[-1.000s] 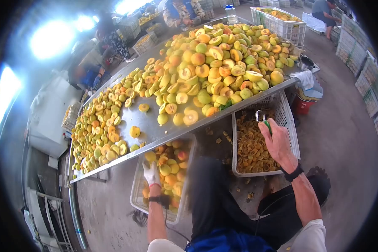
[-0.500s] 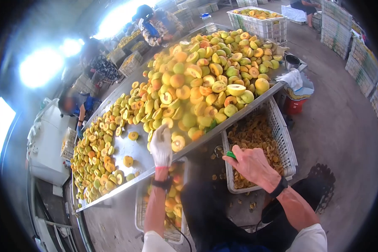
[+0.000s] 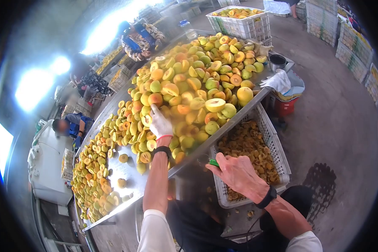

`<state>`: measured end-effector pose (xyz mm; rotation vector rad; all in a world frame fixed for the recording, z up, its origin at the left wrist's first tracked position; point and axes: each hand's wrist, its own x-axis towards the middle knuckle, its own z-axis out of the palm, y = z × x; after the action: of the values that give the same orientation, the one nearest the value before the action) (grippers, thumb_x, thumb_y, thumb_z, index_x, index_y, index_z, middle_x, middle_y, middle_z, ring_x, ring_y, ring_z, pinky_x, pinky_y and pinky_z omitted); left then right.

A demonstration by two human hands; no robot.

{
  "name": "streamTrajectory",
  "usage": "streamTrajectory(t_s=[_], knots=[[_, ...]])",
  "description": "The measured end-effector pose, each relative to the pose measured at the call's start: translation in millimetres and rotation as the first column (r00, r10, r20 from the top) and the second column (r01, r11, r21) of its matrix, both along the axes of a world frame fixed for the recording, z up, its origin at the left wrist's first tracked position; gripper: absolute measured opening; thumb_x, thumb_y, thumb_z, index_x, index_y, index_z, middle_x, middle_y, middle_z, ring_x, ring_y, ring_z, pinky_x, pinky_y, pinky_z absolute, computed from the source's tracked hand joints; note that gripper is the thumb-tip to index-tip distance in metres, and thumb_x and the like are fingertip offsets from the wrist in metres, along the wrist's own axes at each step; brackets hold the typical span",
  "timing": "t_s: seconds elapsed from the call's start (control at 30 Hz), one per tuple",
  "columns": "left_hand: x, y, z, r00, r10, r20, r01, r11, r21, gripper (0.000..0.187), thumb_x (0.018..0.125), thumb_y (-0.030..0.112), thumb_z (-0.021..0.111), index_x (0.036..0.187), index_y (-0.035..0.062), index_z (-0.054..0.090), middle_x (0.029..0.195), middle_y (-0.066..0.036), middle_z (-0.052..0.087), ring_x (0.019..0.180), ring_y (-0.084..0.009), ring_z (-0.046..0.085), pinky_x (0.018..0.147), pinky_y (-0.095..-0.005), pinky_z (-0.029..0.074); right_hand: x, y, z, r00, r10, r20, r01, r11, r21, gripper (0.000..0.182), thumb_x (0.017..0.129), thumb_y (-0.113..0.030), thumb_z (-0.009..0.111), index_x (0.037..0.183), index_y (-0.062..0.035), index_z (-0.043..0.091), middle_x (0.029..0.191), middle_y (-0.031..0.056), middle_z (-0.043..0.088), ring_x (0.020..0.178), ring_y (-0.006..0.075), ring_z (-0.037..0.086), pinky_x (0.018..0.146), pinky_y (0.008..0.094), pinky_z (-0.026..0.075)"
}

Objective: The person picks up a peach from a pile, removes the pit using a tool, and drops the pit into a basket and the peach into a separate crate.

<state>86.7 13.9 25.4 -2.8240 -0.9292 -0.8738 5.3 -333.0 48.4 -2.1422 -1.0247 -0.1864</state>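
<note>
My left hand [image 3: 160, 124], in a white knit glove, reaches onto a big heap of halved yellow-green peaches [image 3: 215, 105]. Its fingers are stretched out and touch fruit in the heap, with no peach gripped in them. Lower right, my bare right hand [image 3: 239, 173] is closed around a green-handled tool [image 3: 214, 162]; its thin metal end points left and is blurred, looking like a loop. This hand is above a white crate [image 3: 284, 173] of brown peach pits and scraps [image 3: 250, 147]. The peaches lie on a sloping metal table [image 3: 132, 167].
A metal cup [image 3: 277, 62] and a white glove [image 3: 278, 81] rest at the table's right corner, near a red bucket [image 3: 284, 105]. Behind stands a full peach crate [image 3: 241, 26]. Co-workers sit across the table, one in a blue apron [image 3: 133, 45]. Stacked crates [image 3: 354, 59] line the right.
My left hand has moved up and farther into the heap. My right hand, still holding the green-handled tool, has shifted left and slightly down. The whole view has turned slightly.
</note>
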Motion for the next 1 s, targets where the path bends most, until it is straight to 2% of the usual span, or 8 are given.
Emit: streamTrajectory(t_s=[0.2,0.33,0.4,0.5,0.57,0.63,0.83,1.0], knots=[[-10.8,2.6,-1.6,0.994,0.051,-0.092,-0.060,0.993,-0.101,0.054,0.079,0.028,0.082,0.124,0.0061,0.062,0.108,-0.020,0.067,0.096,-0.0388,0.070,0.083,-0.0461,0.057,2.9,-1.4,7.0,1.000,-0.014,-0.007,0.014,0.999,0.050,0.039,0.098,-0.036,0.069,0.080,-0.0060,0.051,0.055,0.0131,0.061,0.052,0.0326,0.064,0.045,0.0403,0.047],[-40.9,-13.1,4.1,0.976,-0.067,0.206,0.140,0.919,-0.368,0.046,0.081,0.031,0.080,0.114,0.0020,0.066,0.091,-0.014,0.071,0.082,-0.0297,0.071,0.078,-0.0398,0.058,-1.0,-7.6,13.6,0.994,-0.018,-0.105,0.024,0.999,0.049,0.039,0.100,-0.034,0.066,0.081,-0.0039,0.051,0.056,0.0166,0.060,0.054,0.0373,0.064,0.048,0.0450,0.047],[-60.6,-36.2,28.4,0.962,-0.057,0.268,0.233,0.682,-0.693,0.048,0.087,0.025,0.073,0.126,0.0000,0.061,0.090,-0.010,0.070,0.065,-0.0154,0.065,0.063,-0.0302,0.056,-6.6,-8.9,18.3,0.989,-0.016,-0.145,0.023,0.999,0.046,0.039,0.101,-0.033,0.065,0.081,-0.0029,0.052,0.056,0.0181,0.060,0.055,0.0395,0.063,0.050,0.0473,0.048],[-99.4,-84.1,63.6,0.914,-0.130,0.384,0.404,0.377,-0.833,0.043,0.090,0.017,0.068,0.130,0.0009,0.059,0.092,-0.009,0.069,0.058,-0.0132,0.062,0.056,-0.0266,0.054,-19.4,-9.4,27.1,0.983,0.008,-0.182,0.016,0.992,0.128,0.037,0.103,-0.031,0.062,0.084,-0.0003,0.052,0.058,0.0211,0.060,0.059,0.0445,0.062,0.054,0.0506,0.048],[-126.0,-116.6,74.5,0.881,-0.152,0.448,0.473,0.258,-0.843,0.039,0.093,0.013,0.063,0.130,0.0011,0.059,0.098,-0.010,0.069,0.065,-0.0135,0.064,0.057,-0.0272,0.054,-27.1,-6.6,28.6,0.966,0.054,-0.254,0.004,0.975,0.222,0.035,0.104,-0.029,0.061,0.087,0.0017,0.053,0.061,0.0247,0.059,0.064,0.0471,0.062,0.057,0.0513,0.048],[-144.2,-141.2,73.8,0.834,-0.108,0.542,0.534,-0.091,-0.840,0.039,0.097,0.020,0.057,0.131,0.0022,0.060,0.104,-0.010,0.069,0.078,-0.0143,0.066,0.065,-0.0286,0.056,-33.0,-3.2,28.1,0.960,0.078,-0.269,-0.010,0.970,0.244,0.034,0.104,-0.027,0.061,0.089,0.0026,0.054,0.063,0.0259,0.059,0.065,0.0479,0.062,0.058,0.0514,0.048],[-168.7,-202.2,71.8,0.723,0.047,0.689,0.675,-0.256,-0.692,0.054,0.109,0.050,0.043,0.132,0.0039,0.059,0.109,-0.011,0.069,0.092,-0.0172,0.065,0.081,-0.0303,0.054,-43.6,-3.3,25.4,0.956,0.110,-0.272,-0.037,0.965,0.259,0.031,0.103,-0.024,0.060,0.094,0.0048,0.056,0.066,0.0282,0.058,0.067,0.0490,0.061,0.059,0.0520,0.047],[-166.9,-219.5,61.3,0.606,-0.070,0.793,0.795,0.094,-0.599,0.059,0.112,0.050,0.036,0.128,-0.0017,0.059,0.103,-0.013,0.072,0.092,-0.0162,0.065,0.080,-0.0286,0.052,-48.6,0.9,13.7,0.972,0.114,-0.208,-0.066,0.972,0.224,0.028,0.103,-0.022,0.059,0.096,0.0056,0.057,0.068,0.0287,0.058,0.066,0.0480,0.061,0.058,0.0501,0.047]])
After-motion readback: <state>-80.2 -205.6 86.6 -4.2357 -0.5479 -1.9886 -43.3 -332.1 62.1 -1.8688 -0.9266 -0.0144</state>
